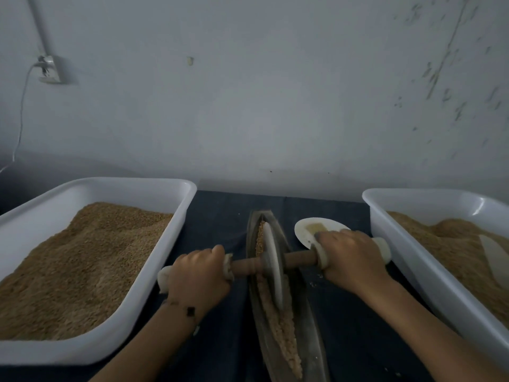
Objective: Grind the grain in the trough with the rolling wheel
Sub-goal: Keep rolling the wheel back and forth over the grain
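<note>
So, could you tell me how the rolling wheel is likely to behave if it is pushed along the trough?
The rolling wheel looks like a thin, stiff disc on a wooden axle, so it should roll readily. Standing on its narrow edge in the trough, it would probably tip without the left hand and right hand gripping both ends.

Pale grey-white wall (261, 100) fills upper view, dim light. Socket (49, 69) at upper left, white cable (22, 106) hanging down. Flaked marks (440, 70) on wall at right. Dark blue cloth (220, 221) covers bench against wall.
</note>
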